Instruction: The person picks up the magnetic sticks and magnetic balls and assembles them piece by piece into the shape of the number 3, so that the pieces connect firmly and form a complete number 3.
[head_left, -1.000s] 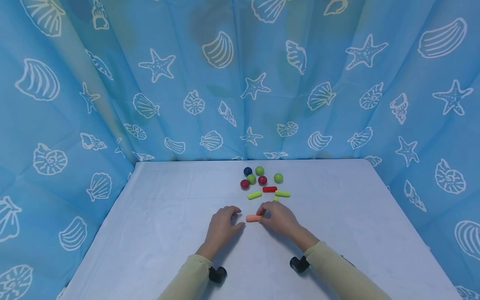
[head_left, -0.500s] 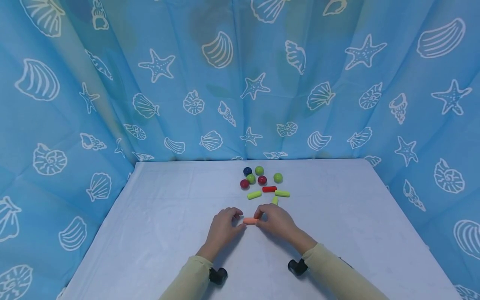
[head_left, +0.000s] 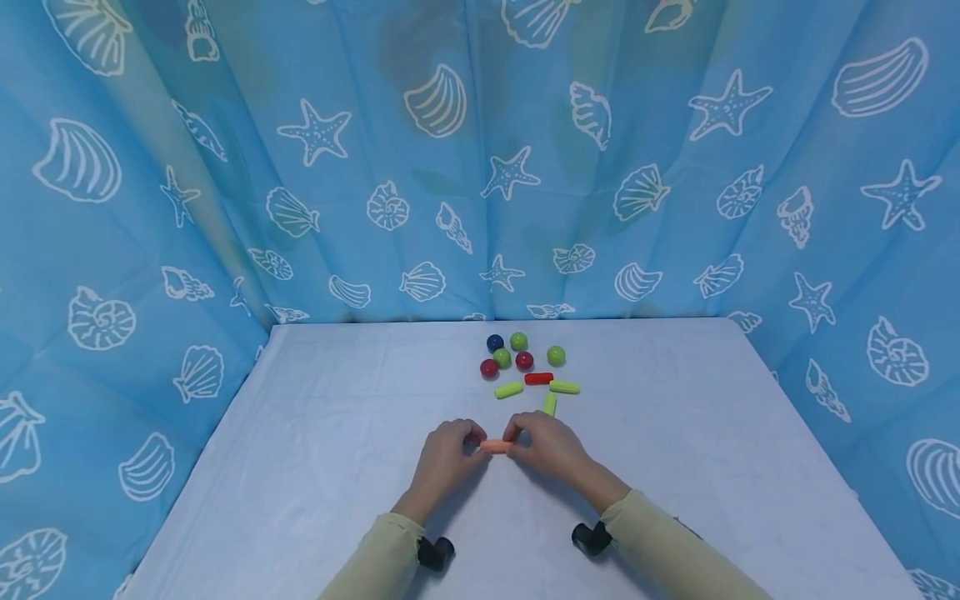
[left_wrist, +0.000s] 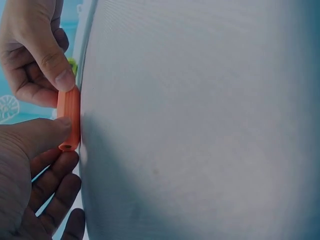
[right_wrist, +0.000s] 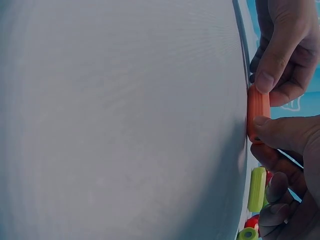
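An orange stick point(head_left: 495, 447) lies crosswise between the two hands, near the middle of the white table. The left hand point(head_left: 444, 458) pinches its left end between thumb and fingers. On its right end the right hand point(head_left: 553, 450) has thumb and fingertips closed. Both wrist views show the ribbed orange stick point(left_wrist: 69, 107) with a thumb from each hand on it; a hole shows in its end. Beyond the right hand lies a yellow-green stick point(head_left: 550, 404), partly behind the fingers.
Farther back lie a red stick point(head_left: 538, 378) and two more yellow-green sticks point(head_left: 508, 390). Behind them stand several round beads: green point(head_left: 556, 356), red point(head_left: 524, 361) and dark blue point(head_left: 495, 342). A blue shell-patterned curtain point(head_left: 480, 167) surrounds the table's far and side edges.
The right hand has moved left and slightly nearer with the orange stick. The left hand, at first apart from the stick, has taken hold of its left end.
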